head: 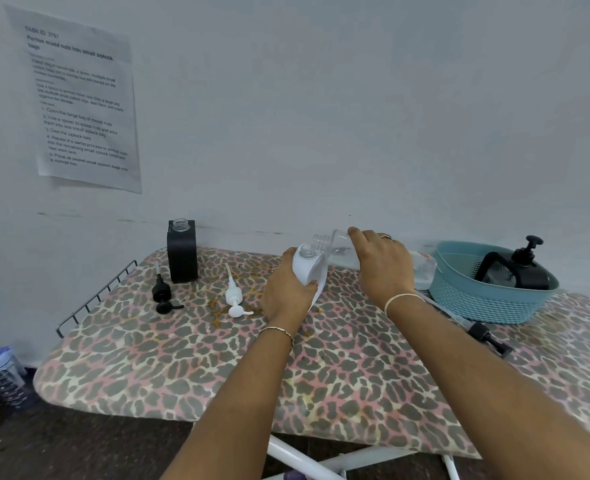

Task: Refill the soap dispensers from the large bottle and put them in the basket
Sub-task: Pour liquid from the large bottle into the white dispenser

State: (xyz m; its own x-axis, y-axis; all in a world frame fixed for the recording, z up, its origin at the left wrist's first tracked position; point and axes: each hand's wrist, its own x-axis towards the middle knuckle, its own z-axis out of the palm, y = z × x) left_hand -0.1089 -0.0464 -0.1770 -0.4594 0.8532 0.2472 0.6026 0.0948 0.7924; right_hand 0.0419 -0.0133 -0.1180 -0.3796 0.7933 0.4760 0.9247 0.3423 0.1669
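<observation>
Leopard-print ironing board [182, 368], three dispensers [182, 252] [525, 271] [309, 268], three loose pumps [161, 294] [234, 296] [484, 336], white dispenser [309, 268] gripped by left fingers [288, 253], tilted large bottle [338, 252] gripped by right fingers [355, 237]

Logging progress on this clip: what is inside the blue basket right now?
One black dispenser with its pump fitted leans inside the blue basket. The wall hides its base and the basket floor.

Printed sheet [78, 102] taped to wall: "TASK ID: 3797", heading "Portion mixed nuts into small ziplock bags"; numbered steps 1–5, partly blurred.
</observation>
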